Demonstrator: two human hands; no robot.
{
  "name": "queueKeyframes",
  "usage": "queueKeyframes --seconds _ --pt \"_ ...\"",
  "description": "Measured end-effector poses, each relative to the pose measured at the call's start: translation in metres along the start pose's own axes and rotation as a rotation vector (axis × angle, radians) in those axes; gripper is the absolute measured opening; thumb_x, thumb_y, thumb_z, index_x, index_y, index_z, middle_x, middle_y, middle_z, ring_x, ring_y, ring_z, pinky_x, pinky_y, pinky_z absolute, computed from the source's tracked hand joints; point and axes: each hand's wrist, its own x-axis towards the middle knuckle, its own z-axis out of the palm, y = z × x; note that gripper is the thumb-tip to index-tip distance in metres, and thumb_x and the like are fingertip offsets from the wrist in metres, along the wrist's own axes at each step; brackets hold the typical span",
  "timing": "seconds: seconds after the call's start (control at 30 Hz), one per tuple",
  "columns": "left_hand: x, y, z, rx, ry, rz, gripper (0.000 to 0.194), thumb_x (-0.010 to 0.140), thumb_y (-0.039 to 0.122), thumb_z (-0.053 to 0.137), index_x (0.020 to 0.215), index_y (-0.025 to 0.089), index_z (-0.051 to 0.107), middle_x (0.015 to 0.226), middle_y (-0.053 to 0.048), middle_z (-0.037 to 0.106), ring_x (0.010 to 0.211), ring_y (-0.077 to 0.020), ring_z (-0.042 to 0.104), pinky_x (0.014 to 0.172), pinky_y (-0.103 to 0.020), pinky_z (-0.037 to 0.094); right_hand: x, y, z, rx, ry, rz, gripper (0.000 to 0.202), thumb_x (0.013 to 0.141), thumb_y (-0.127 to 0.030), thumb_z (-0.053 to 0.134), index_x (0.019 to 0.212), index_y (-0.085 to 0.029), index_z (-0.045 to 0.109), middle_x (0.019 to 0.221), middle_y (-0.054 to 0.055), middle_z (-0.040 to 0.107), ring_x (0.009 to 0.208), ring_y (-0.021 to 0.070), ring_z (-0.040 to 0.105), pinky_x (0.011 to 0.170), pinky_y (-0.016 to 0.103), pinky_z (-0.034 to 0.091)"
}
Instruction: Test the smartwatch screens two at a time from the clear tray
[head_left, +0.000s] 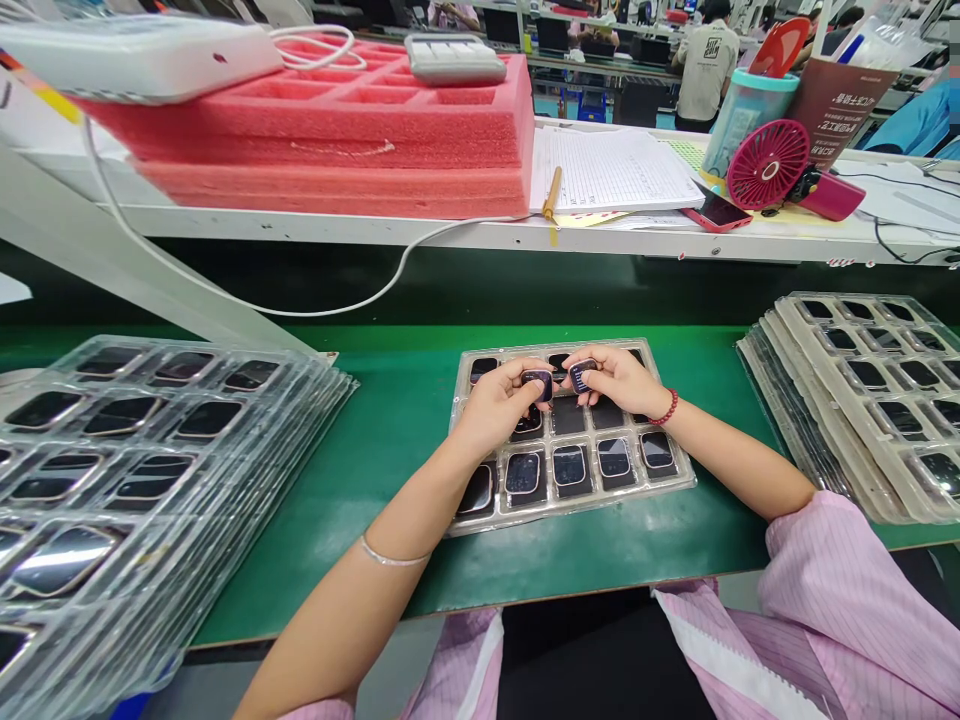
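Observation:
My left hand (495,402) is closed on a smartwatch case (537,384), thumb pressed against its dark screen. Close beside it, my right hand (616,380) grips a second smartwatch case (580,375) with a lit display. Both are held just above a clear plastic tray (574,508) lying on the green bench. Several more watch cases sit face up in the tray's compartments, such as the watch case (568,465) in the front row. Two compartments below my hands show only dark bottoms. My hands and wrists hide part of the tray's back rows.
Tall stacks of filled trays stand at left (247,480) and right (870,400). Above the bench's back, a white shelf (360,222) bears pink foam (337,150), papers (615,165), a phone (718,212) and a small fan (769,165). A white cable (330,312) droops below it.

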Motion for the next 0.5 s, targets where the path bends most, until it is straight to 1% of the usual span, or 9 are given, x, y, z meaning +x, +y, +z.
queueKeyframes --seconds 0.4,0.5 --pt "0.0006 -0.0025 -0.0008 -0.010 -0.004 -0.010 0.033 0.074 0.035 0.068 0.101 0.017 0.067 0.084 -0.005 0.073 0.062 -0.0186 0.068 0.049 -0.025 0.043 0.0000 0.0006 0.0008 -0.048 0.009 -0.011 0.021 0.090 -0.021 0.059 0.110 -0.014 0.062 0.094 0.006 0.074 0.065 0.0102 0.071 0.057 0.019 0.058" --pt "0.0010 -0.0023 0.0003 -0.034 0.012 0.003 0.037 0.071 0.031 0.070 0.105 0.017 0.066 0.090 -0.006 0.074 0.066 -0.0182 0.069 0.053 -0.026 0.047 0.0003 0.0033 -0.0002 -0.037 0.018 -0.035 0.029 0.088 -0.018 0.060 0.117 -0.016 0.060 0.104 0.007 0.073 0.074 0.0115 0.072 0.061 0.019 0.059"
